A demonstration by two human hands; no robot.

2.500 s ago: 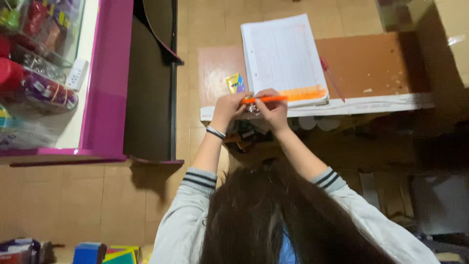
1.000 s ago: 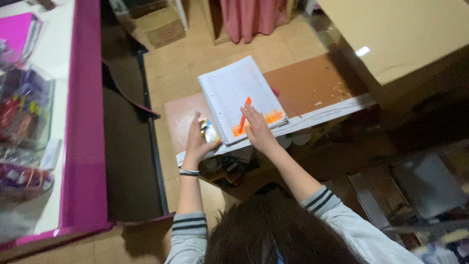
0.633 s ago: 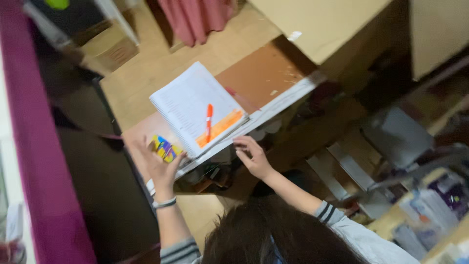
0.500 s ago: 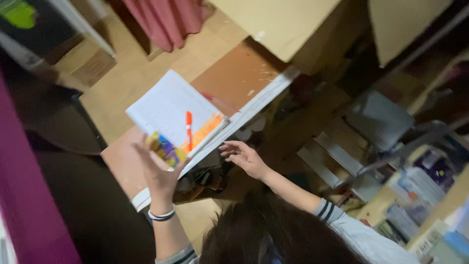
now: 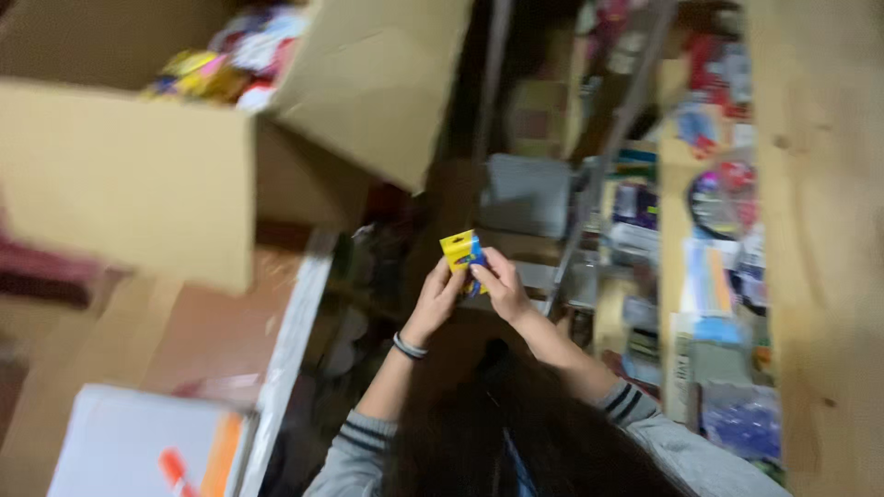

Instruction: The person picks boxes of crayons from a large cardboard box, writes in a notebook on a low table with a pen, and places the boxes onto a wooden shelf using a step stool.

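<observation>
The small yellow-and-blue box [image 5: 463,254] is pinched by fingertips of left hand [image 5: 436,299] and right hand [image 5: 500,287]; so shallow a hold could let it slip.

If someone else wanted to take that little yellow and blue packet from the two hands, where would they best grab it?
Probably by the top yellow end of the small flat yellow and blue packet, coming from above, away from the person. It stands roughly upright, and the left hand and right hand cover its lower part from either side, so only that upper end sticks out free. The picture is blurred, so finer detail is unclear.
</observation>
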